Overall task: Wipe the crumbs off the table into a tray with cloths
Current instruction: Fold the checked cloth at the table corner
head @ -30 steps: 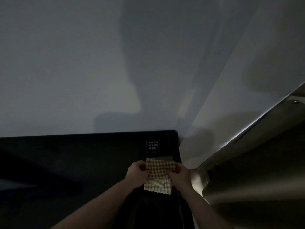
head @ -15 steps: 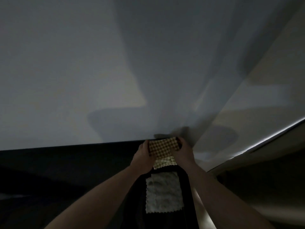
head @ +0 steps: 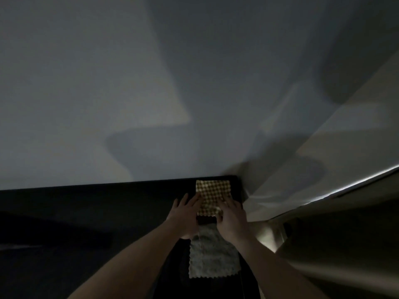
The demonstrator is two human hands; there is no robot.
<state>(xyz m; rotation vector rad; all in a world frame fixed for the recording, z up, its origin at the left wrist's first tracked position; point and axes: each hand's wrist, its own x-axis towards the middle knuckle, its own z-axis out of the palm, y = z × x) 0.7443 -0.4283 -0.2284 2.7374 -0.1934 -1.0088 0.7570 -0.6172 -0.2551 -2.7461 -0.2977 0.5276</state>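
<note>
The scene is very dim. A yellow checked cloth [head: 212, 194] lies flat at the far right corner of a black table [head: 108, 212], against the wall. My left hand [head: 186, 212] presses its left edge with fingers spread. My right hand [head: 231, 216] lies flat on its near right part. A pale grey cloth [head: 212, 257] with a zigzag edge lies nearer me between my forearms. No crumbs or tray can be made out.
A pale wall [head: 151, 93] rises right behind the table's far edge. To the right a second wall meets it, with a lit ledge [head: 323, 195] and dark surfaces below it.
Both hands carried the checked cloth away from me to the table's far corner and flattened on it. The grey cloth came into view below.
</note>
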